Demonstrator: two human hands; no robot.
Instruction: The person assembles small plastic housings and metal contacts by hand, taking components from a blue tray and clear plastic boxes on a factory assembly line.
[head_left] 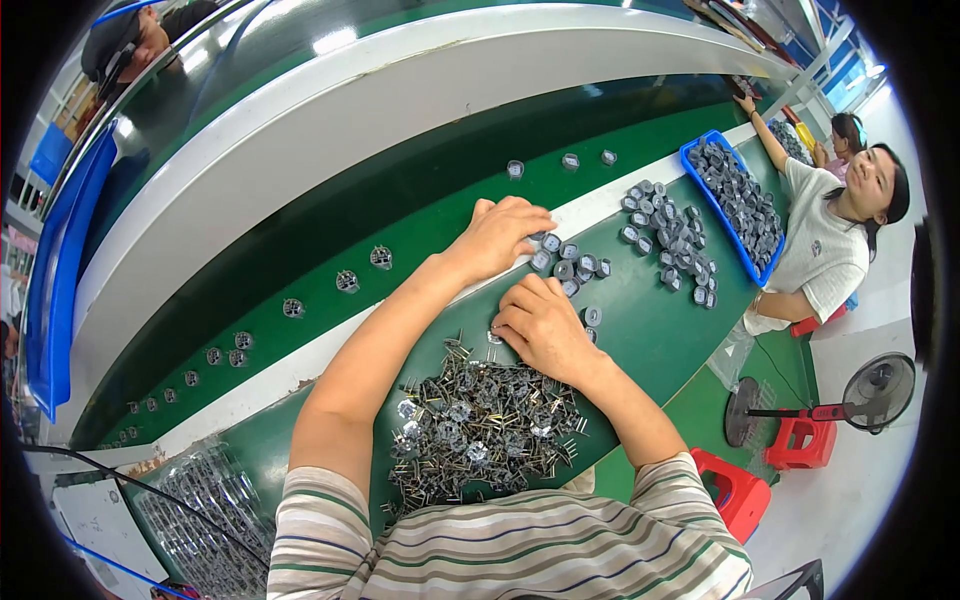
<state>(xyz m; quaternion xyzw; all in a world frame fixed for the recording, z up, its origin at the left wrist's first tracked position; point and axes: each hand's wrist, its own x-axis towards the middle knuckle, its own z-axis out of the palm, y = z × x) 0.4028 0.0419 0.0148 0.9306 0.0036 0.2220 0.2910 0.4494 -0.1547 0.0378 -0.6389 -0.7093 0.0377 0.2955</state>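
Note:
My left hand (pixel 500 238) reaches over the white strip, its fingers bent and close together. Its fingertips are at a grey plastic cap at the left end of a small group of grey caps (pixel 566 251). Closer to me, my right hand (pixel 545 325) is curled, palm down, with thumb and fingertips pinched on a small silvery part (pixel 494 338); its underside is hidden. Just below both hands lies a heap of metal-pinned parts (pixel 475 425), some with clear or shiny round tops. Two more grey caps (pixel 592 317) lie beside my right hand.
A larger cluster of grey caps (pixel 665 225) lies to the right, beside a full blue tray (pixel 765 268). Spaced parts (pixel 346 281) sit along the green belt (pixel 420 205). Stacked clear trays (pixel 205 500) stand at lower left. A co-worker (pixel 825 220) is at the right, near a fan (pixel 878 392).

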